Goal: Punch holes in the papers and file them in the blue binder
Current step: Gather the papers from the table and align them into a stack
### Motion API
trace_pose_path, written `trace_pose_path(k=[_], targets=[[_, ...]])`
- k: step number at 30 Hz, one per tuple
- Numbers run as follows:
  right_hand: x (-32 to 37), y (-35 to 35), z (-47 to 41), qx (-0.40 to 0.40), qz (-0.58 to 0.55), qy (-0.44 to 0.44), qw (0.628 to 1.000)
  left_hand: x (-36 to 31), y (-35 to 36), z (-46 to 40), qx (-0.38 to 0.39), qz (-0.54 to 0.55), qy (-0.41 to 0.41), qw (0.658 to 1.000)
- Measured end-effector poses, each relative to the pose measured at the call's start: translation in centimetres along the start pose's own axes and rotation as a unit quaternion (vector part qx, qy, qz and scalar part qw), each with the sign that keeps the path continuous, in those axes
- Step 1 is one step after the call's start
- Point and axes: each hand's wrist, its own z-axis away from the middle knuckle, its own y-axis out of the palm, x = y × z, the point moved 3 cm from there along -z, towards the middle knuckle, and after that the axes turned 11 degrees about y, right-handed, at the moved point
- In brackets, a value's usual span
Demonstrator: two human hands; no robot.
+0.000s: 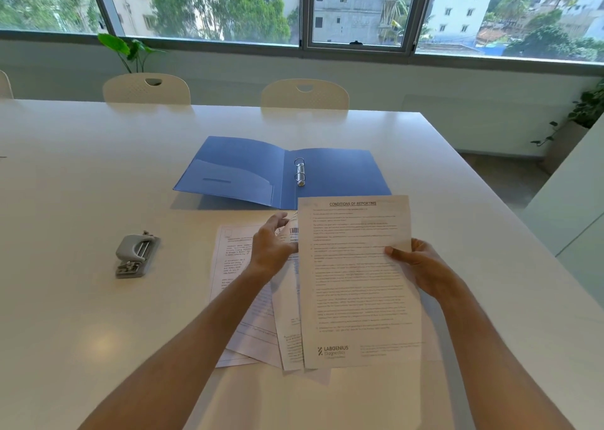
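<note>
The right hand (415,262) pinches the top sheet (356,279) just in front of the open blue binder (336,171); the left hand (271,246), fingers seemingly relaxed, rests on the loose papers (248,298) there. Gathered unsquared (they lie fanned), the holes could misalign. The hole punch (135,254) sits well left of the binder.

White table (98,174), two pale chairs (146,88) beyond, leafy plant (129,48) by window (209,4)

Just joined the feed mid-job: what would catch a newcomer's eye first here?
The printed sheet headed CONDITIONS OF REPORTING, held up at centre by the right hand, with the left hand at its left edge. Beyond it the blue binder lies open, rings closed and bare. The grey hole punch sits untouched at far left.
</note>
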Motion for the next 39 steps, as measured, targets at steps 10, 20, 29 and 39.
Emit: trace_pose_path(k=[10,20,29,39], targets=[[-0.1,1.1,-0.7,-0.009,-0.024,-0.018,1.0,-1.5,0.0,-0.5,-0.018,0.281,-0.047,0.958],[2.6,2.5,-0.4,-0.015,-0.078,-0.151,0.985,-2.1,0.3,0.3,0.094,0.33,-0.166,0.924],[9.3,6.0,3.2,-0.032,0.061,-0.298,0.952,-10.5,-3.6,-3.2,-0.036,0.317,0.101,0.942],[6.1,5.8,1.1,-0.066,0.076,-0.25,0.963,-6.6,-1.8,-2.3,-0.004,0.254,0.043,0.966]])
